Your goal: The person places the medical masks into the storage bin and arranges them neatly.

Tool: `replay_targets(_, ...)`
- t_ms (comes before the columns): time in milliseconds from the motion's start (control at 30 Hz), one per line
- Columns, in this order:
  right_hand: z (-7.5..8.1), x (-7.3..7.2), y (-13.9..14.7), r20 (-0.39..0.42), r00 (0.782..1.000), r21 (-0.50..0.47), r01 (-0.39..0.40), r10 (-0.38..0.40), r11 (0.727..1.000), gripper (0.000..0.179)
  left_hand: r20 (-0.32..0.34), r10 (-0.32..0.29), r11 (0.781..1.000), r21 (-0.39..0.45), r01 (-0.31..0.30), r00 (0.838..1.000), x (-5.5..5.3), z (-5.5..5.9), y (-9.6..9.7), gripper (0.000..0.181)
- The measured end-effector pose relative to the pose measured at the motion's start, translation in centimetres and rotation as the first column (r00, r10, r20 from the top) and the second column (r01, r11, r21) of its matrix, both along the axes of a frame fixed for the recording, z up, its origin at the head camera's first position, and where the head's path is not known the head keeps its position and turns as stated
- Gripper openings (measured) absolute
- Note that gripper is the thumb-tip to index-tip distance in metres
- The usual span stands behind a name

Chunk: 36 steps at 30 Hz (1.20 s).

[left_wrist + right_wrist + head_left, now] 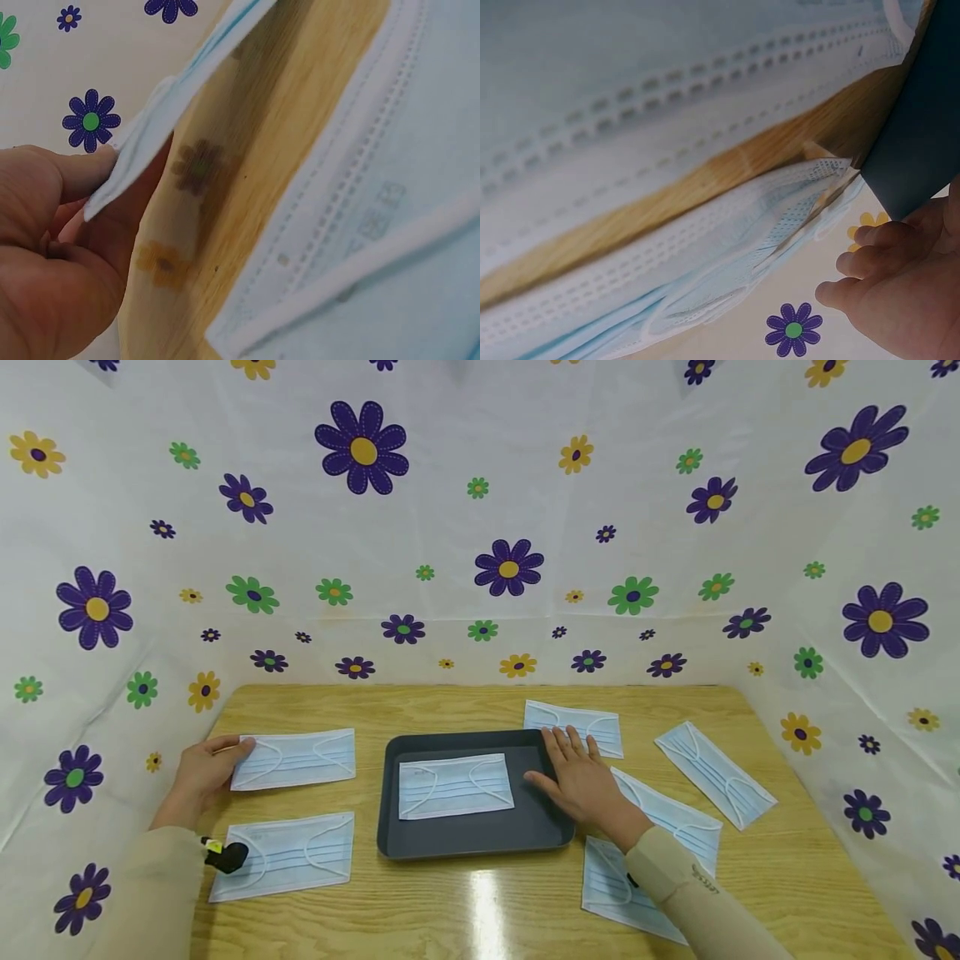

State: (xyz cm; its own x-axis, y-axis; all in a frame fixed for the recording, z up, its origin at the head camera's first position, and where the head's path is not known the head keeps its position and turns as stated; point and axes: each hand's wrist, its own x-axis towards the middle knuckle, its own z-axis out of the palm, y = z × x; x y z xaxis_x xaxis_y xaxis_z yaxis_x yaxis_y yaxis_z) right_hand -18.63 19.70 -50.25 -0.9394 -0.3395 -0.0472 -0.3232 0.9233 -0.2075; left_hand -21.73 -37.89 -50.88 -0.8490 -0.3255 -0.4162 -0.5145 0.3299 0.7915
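Observation:
My left hand [204, 774] pinches the left end of a light blue face mask [303, 760], thumb on top and fingers beneath. In the left wrist view the pinched mask [176, 105] is lifted off the wood at that end. My right hand [588, 778] lies over the right rim of a dark grey tray [457, 843], fingers straight and thumb spread inward. One face mask [453, 787] lies flat inside the tray, toward its left. In the right wrist view my right hand [907, 277] shows extended fingers beside the tray wall [922, 127].
Another mask [300, 856] lies in front of the pinched one, partly under a black wrist device [227, 857]. Several masks lie right of the tray, including one at the back [607, 739] and one slanted [716, 774]. Flowered white cloth [442, 527] encloses the wooden table [427, 910].

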Motion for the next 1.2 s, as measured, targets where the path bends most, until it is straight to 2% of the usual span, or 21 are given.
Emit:
replay_targets(233, 0.2, 0.0, -0.1, -0.006, 1.0, 0.0, 0.001, -0.001, 1.0, 0.089, -0.031, 0.019, 0.997, 0.069, -0.016, 0.999, 0.2, 0.3, 0.3, 0.076)
replay_targets(400, 0.3, 0.1, -0.1, -0.006, 1.0, -0.007, 0.003, -0.003, 1.0, 0.089, -0.061, 0.026, 0.989, 0.146, -0.017, 0.998, 0.4, 1.0, 0.7, 0.083)
replay_targets(567, 0.3, 0.1, -0.1, -0.01, 1.0, -0.009, 0.003, -0.003, 1.0, 0.088, -0.09, 0.041, 0.982, 0.187, -0.023, 0.995, 0.4, 1.7, 1.2, 0.085)
replay_targets(767, 0.2, 0.1, -0.1, -0.007, 1.0, 0.0, 0.001, -0.001, 1.0, 0.089, -0.117, 0.061, 0.958, 0.285, -0.026, 0.991, 0.8, 2.4, 2.2, 0.085)
replay_targets(900, 0.2, 0.1, -0.1, -0.006, 1.0, 0.001, 0.0, 0.0, 1.0, 0.089, -0.131, 0.081, 0.934, 0.355, -0.029, 0.988, 0.9, 2.7, 3.1, 0.088)
replay_targets(1000, 0.3, 0.1, -0.1, -0.007, 1.0, -0.001, 0.001, -0.001, 1.0, 0.089, -0.141, 0.076, 0.927, 0.375, -0.018, 0.987, 0.9, 3.0, 3.9, 0.087)
replay_targets(1200, 0.3, 0.1, -0.1, -0.016, 1.0, -0.007, 0.0, 0.0, 1.0, 0.088, -0.142, 0.062, 0.936, 0.353, -0.008, 0.988, 1.2, 3.4, 5.4, 0.079)
